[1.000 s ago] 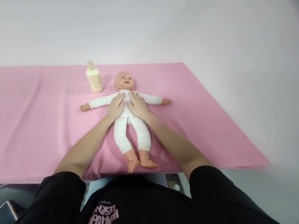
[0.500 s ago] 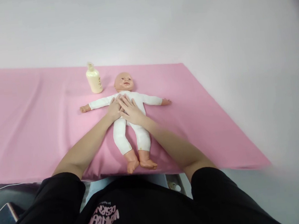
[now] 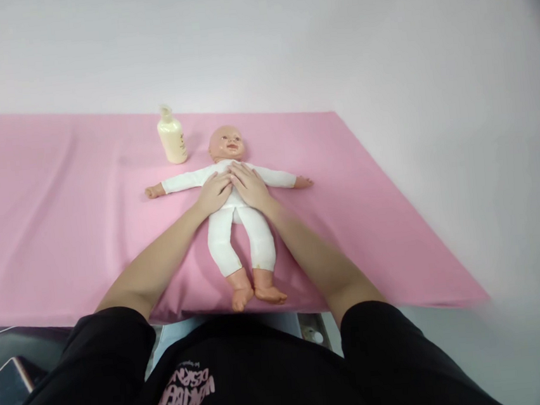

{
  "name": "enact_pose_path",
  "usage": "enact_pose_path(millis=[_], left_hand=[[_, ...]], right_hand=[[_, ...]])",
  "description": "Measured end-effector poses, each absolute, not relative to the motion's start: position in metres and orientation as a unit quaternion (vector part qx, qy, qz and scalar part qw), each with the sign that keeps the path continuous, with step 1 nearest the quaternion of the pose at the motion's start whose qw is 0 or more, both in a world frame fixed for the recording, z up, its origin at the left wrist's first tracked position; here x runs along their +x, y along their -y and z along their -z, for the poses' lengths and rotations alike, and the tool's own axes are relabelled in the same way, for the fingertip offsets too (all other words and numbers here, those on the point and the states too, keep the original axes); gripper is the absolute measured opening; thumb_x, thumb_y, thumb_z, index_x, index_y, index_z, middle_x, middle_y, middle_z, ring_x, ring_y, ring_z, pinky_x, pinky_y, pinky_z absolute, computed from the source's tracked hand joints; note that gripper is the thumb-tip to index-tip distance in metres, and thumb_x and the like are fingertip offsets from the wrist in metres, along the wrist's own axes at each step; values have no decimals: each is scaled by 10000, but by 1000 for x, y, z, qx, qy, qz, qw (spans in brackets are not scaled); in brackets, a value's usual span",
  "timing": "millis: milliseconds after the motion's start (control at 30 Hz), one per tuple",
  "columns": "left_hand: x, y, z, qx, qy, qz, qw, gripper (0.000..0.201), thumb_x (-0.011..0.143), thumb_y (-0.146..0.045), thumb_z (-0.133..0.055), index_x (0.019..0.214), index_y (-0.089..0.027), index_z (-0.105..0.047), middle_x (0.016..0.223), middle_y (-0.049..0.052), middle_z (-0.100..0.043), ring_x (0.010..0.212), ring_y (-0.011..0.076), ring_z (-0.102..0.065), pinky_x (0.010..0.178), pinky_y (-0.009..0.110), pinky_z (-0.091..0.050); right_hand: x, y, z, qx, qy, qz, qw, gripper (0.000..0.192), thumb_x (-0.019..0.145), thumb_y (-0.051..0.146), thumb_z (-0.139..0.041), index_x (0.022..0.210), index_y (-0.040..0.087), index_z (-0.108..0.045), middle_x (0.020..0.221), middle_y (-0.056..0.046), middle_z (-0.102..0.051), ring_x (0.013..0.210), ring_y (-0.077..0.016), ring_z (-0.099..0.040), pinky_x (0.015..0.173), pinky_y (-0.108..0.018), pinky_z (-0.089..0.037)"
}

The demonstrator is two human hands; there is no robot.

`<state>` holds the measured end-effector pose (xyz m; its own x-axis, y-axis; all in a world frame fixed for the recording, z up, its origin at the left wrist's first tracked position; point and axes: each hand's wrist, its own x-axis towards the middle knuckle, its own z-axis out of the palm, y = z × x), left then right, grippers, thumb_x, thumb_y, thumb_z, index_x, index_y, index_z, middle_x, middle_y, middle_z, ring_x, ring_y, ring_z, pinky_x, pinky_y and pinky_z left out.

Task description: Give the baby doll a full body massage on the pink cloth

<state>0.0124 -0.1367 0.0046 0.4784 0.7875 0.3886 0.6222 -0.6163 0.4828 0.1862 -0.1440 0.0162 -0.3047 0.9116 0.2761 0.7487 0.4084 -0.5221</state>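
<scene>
Both hands, the left hand (image 3: pixel 214 193) and right hand (image 3: pixel 250 186), lie flat and open, side by side on the doll (image 3: pixel 236 221) at frame centre on the pink sheet (image 3: pixel 63 235), mid-rub; the next stroke calls for light, even pressure.

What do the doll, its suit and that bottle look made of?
The doll head looks like glossy moulded plastic or vinyl, with highlights on the forehead. Its white suit seems soft matte knit fabric, creased at the legs. The cream bottle appears to be smooth opaque plastic.
</scene>
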Motion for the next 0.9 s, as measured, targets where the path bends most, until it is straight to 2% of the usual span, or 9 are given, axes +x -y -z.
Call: enact_pose_path(millis=[100,200,300,400,533,633,767,900], left_hand=[[10,134,-3,822,-447,-315,160,472,1011,-271,-391,1434,-206,-590,1555,81,-536,1521,258,-408,1272,553,-260],[6,126,4,806,-461,-331,166,488,1006,-288,-411,1460,-211,-572,1585,78,-498,1551,263,-353,1286,530,-248],[0,116,13,791,-478,-344,167,507,1003,-296,-413,1487,-219,-542,1619,80,-448,1555,243,-347,1300,506,-227],[-9,109,19,759,-528,-341,169,538,1015,-344,-410,1523,-192,-498,1634,113,-417,1552,262,-349,1298,501,-229],[-18,105,22,741,-569,-329,137,526,1022,-409,-405,1488,-201,-536,1583,120,-496,1518,295,-405,1280,535,-252],[-22,107,20,739,-588,-317,88,514,1013,-396,-392,1447,-189,-575,1530,124,-558,1466,315,-469,1258,544,-284],[-30,112,12,736,-615,-280,34,532,1002,-370,-353,1393,-117,-611,1451,175,-613,1410,363,-491,1232,562,-285],[-44,113,6,713,-649,-265,4,465,985,-348,-365,1250,-139,-685,1350,181,-658,1362,388,-490,1238,619,-208]], right_hand=[[186,144,-13,-555,775,-147,265,587,1038,421,-349,1570,186,-428,1683,-79,-343,1585,-312,-266,1287,-579,-207],[187,141,-7,-573,758,-157,271,612,1023,443,-372,1587,206,-396,1699,-73,-304,1589,-336,-248,1280,-617,-204],[191,136,0,-578,749,-152,285,632,1022,469,-358,1589,192,-387,1694,-91,-315,1587,-326,-255,1285,-586,-224],[200,129,7,-573,751,-139,298,640,1030,462,-322,1577,137,-395,1653,-145,-384,1552,-303,-333,1280,-529,-264],[216,119,14,-584,746,-101,303,633,1043,445,-272,1508,64,-472,1540,-204,-519,1450,-297,-467,1241,-491,-324],[230,114,16,-610,736,-60,287,598,1050,438,-255,1420,91,-572,1446,-196,-606,1364,-314,-526,1200,-516,-345],[247,111,18,-638,723,-32,265,552,1046,389,-281,1381,97,-609,1384,-198,-649,1313,-302,-541,1188,-506,-330],[254,112,20,-665,705,-6,249,508,1031,357,-334,1356,100,-628,1361,-192,-665,1305,-303,-540,1206,-534,-275]])
